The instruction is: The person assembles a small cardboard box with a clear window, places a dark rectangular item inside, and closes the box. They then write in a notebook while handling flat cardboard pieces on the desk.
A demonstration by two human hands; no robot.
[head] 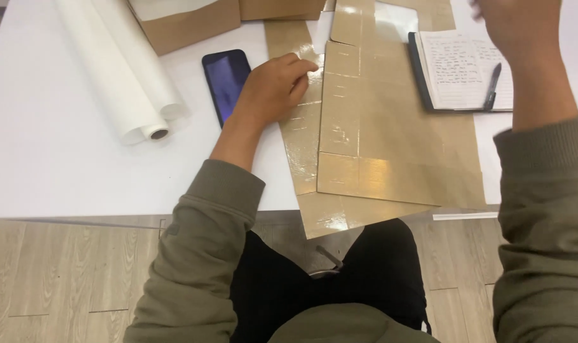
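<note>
A flattened brown cardboard piece [390, 133] covered in shiny clear tape lies on the white table [60, 165], its near end hanging over the table's edge. My left hand [273, 86] rests on the cardboard's left strip, fingers curled and pressing down, holding nothing. My right hand [517, 25] is raised above the table at the upper right, partly cut off by the frame's top; whether it holds anything cannot be seen. Both arms wear olive sleeves.
A dark phone [225, 79] lies just left of my left hand. Two white paper rolls [127, 70] lie at the left. An open notebook [463, 67] with a pen [492, 86] sits at the right. Brown boxes [187, 19] stand at the back. Wooden floor shows below.
</note>
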